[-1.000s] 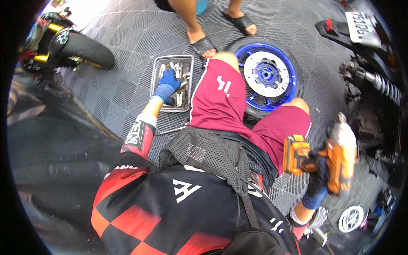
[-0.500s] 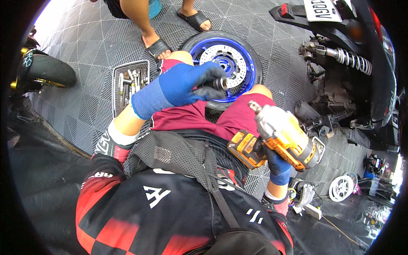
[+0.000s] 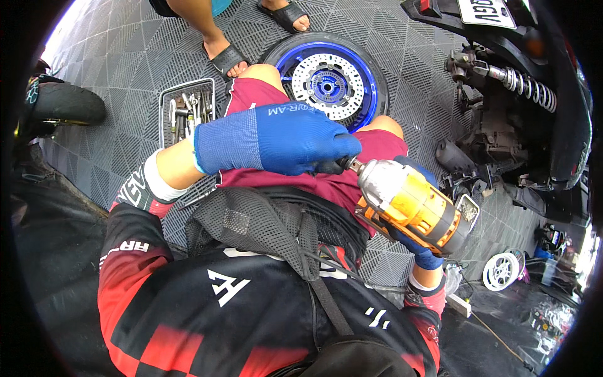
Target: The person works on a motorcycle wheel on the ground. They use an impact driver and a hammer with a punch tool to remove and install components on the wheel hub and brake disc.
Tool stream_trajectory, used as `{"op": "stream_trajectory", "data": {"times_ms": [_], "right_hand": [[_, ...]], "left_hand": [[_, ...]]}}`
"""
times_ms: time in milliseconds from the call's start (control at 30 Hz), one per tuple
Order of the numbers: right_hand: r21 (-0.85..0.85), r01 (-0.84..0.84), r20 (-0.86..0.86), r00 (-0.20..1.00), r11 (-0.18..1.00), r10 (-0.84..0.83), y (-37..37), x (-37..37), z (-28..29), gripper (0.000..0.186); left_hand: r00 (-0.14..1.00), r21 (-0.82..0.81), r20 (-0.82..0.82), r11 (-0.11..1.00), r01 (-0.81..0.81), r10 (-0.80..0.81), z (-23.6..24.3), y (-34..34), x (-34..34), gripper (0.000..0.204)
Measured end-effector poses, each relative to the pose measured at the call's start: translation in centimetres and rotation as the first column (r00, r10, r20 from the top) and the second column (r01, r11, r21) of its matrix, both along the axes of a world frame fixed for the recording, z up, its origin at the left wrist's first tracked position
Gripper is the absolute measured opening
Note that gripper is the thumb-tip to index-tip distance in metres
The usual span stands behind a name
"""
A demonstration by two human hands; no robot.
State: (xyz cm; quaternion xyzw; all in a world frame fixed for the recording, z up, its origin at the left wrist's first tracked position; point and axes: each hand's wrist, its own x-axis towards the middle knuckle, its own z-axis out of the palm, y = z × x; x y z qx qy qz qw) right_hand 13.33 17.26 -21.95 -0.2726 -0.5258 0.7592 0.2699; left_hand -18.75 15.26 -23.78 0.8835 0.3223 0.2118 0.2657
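My left hand (image 3: 282, 141), in a blue glove, is closed on a dark socket (image 3: 336, 166), mostly hidden by its fingers, at the square tip of an orange-and-silver impact wrench (image 3: 405, 204). My right hand (image 3: 418, 248), also gloved, grips that wrench and is partly hidden beneath it. Behind my hands, between my knees, a tyre (image 3: 295, 39) on a blue rim with a silver brake disc (image 3: 342, 107) lies flat. A metal tray (image 3: 168, 135) of sockets and tools sits on the floor to the left.
Another person's bare legs in sandals (image 3: 226, 60) stand at the top. A motorcycle tyre (image 3: 66, 100) is at the left. A motorcycle rear end with a shock (image 3: 527, 91) fills the right side, with a white wheel (image 3: 499, 271) and a cable below, on tiled floor (image 3: 132, 50).
My left hand left the tool tray holding a socket and moved down and right onto the wrench's tip. My right hand brought the wrench inward, toward the left hand.
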Motion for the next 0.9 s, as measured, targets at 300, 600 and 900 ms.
{"op": "stream_trajectory", "data": {"times_ms": [300,600,900], "right_hand": [[0.688,-0.457,0.536,0.843,0.564,0.030,5.5,-2.8,3.9,0.053],[0.682,-0.627,0.662,0.748,0.377,0.048,16.4,-5.4,1.4,0.054],[0.129,-0.249,0.592,0.796,0.960,0.126,31.5,-15.4,-12.4,0.032]], "left_hand": [[0.861,-0.423,0.491,0.826,0.371,-0.135,-3.3,4.1,0.0,0.038],[0.855,-0.395,0.518,0.895,0.208,0.030,-9.5,13.0,-1.2,0.040],[0.891,-0.547,0.271,0.820,-0.169,0.364,-24.2,29.2,-5.1,0.037]]}}
